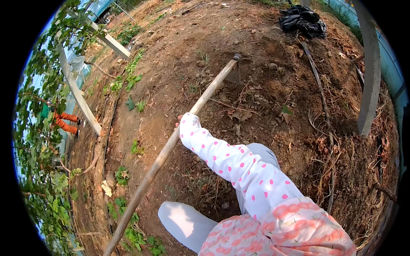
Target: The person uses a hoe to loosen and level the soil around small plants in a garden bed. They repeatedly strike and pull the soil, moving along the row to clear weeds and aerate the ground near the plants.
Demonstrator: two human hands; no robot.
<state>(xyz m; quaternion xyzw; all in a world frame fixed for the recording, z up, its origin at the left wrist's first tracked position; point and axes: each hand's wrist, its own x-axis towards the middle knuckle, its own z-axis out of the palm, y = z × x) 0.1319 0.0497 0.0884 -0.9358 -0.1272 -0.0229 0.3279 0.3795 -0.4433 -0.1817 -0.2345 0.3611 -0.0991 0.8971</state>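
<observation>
My right hand [180,120] is wrapped around the middle of a long wooden handle. Only some of its fingers show beyond the white sleeve with pink dots. The handle [153,168] runs diagonally from the bottom left edge up to a digging tool's head, apparently a hoe [236,68]. Its dark collar shows at the top; the blade rests at the brown soil and is hard to make out against it. My left hand is out of view. Below the handle are my legs in light grey trousers and a pink and white patterned top.
Black plastic sheeting [302,21] lies at the upper right. Concrete posts stand right [370,80] and left [75,86]. Leafy vines [48,128] hang at left, where a person in orange trousers [65,122] is partly hidden. A thin hose [113,115] and a long dry stem [315,70] cross the ground.
</observation>
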